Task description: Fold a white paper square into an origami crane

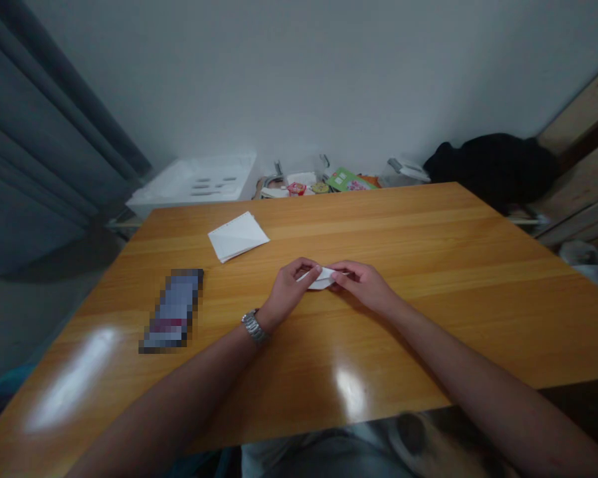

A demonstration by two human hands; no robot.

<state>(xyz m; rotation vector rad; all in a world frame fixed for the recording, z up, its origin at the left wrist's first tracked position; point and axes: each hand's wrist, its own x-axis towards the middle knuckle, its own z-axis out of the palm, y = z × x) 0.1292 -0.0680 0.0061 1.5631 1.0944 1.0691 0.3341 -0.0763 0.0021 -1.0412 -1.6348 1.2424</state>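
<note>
Between my two hands is a small piece of folded white paper (321, 283), held over the middle of the wooden table. My left hand (293, 287), with a metal watch (252, 325) at its wrist, pinches the paper's left side, thumb on top. From the other side my right hand (363, 282) grips the paper's right end between thumb and fingers. Parts of the paper are covered by my fingers. Beyond my left hand lies a short stack of white paper sheets (238, 236).
A phone-like device (173, 311), pixelated, lies on the table (428, 252) at left. Behind the far edge are a white plastic tray (194, 179), a green packet (349, 179) among small items, and a black cloth-like heap (493, 166). A grey curtain (44, 133) hangs at left.
</note>
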